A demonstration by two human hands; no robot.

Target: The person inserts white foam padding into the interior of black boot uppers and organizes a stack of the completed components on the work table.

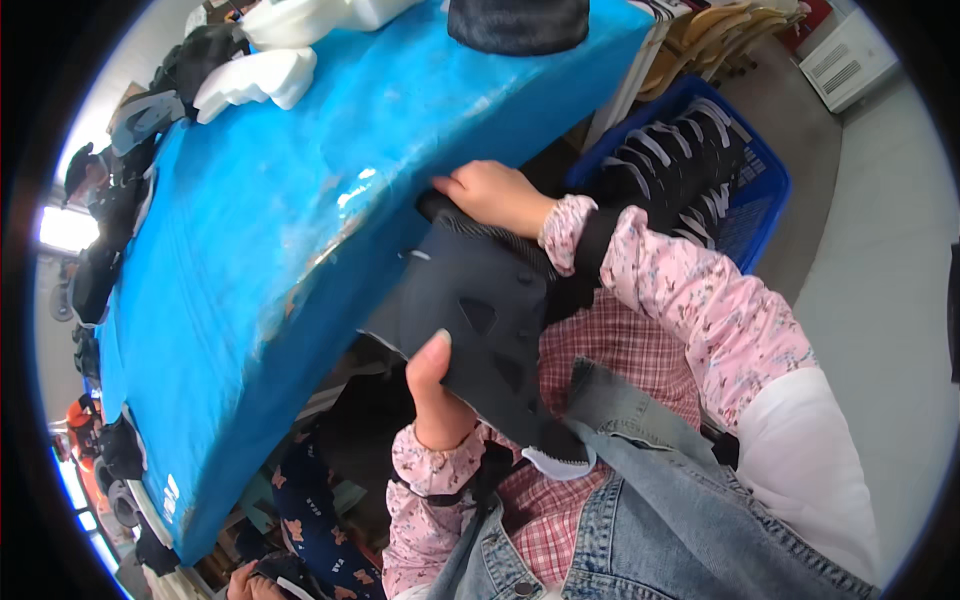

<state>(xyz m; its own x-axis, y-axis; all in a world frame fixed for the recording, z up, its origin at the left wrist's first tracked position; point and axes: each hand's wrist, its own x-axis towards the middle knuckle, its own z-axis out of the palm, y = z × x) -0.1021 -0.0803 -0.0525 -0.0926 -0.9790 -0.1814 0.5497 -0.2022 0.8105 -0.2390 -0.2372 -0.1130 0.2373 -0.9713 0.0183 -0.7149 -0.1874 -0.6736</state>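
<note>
Between my two hands I hold a dark grey flexible piece [425, 290] with triangular openings and a ribbed black edge, in front of the table's near side. My right hand [495, 198] is closed on the far end, its fingers curled over the black edge. At the near side, my left hand [440, 400] grips the piece with the thumb laid on top and the other fingers hidden beneath. A small pale flap [560, 464] shows at the piece's lower end, against my denim clothing. What exactly the piece is, I cannot tell.
A blue-covered table [230, 240] carries white moulded pieces [262, 80] and a black rounded item [518, 24]. To the right stands a blue basket [772, 185] of black items with white stripes. Another person's hand [243, 583] and navy patterned clothing [320, 515] appear lower left.
</note>
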